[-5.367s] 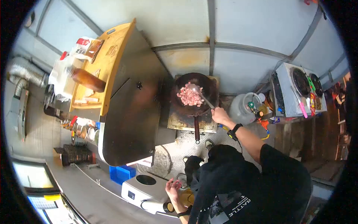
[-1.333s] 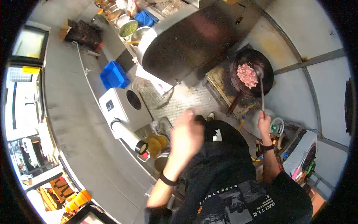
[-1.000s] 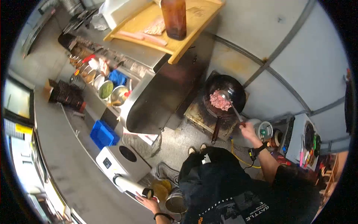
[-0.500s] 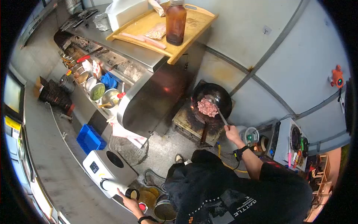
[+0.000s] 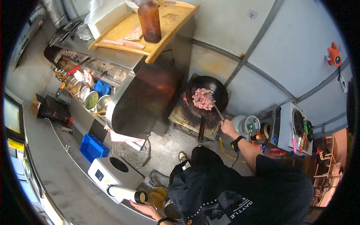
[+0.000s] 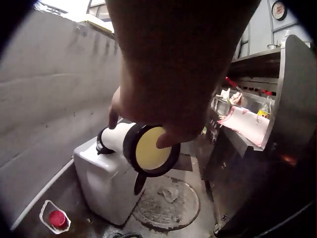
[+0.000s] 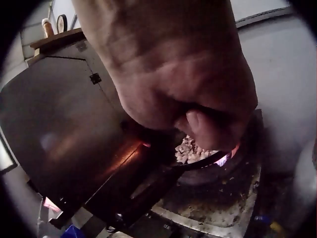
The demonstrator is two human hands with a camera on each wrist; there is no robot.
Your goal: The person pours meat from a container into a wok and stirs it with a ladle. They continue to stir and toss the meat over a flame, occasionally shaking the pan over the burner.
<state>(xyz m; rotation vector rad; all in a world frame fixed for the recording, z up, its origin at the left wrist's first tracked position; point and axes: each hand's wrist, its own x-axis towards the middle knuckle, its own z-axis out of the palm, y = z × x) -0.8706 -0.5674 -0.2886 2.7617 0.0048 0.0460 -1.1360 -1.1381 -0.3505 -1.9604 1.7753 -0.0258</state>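
My right hand [image 5: 228,127] grips the handle of a metal ladle [image 5: 218,111]. The ladle's head sits at the edge of a heap of pinkish meat pieces [image 5: 202,99] in a dark wok [image 5: 221,87] on the stove. In the right wrist view the curled fingers cover the ladle. My left hand [image 5: 147,210] is at the end of a white duct nozzle [image 5: 125,193] on a white portable machine [image 5: 103,169]. Its fingers look extended. In the left wrist view, the fingers [image 6: 167,140] overlap the nozzle's black-rimmed mouth [image 6: 152,148].
Flame [image 7: 221,161] shows under the wok. A steel panel [image 5: 150,101] stands left of the stove, below a wooden tray [image 5: 170,17] with a brown bottle [image 5: 150,22]. A gas cylinder [image 5: 239,122] stands at right. A blue bin [image 5: 93,148] and bowls are at left.
My left hand has swung from in front of the body to the nozzle and now lies just below its mouth. The ladle has shifted among the meat. The head view has turned.
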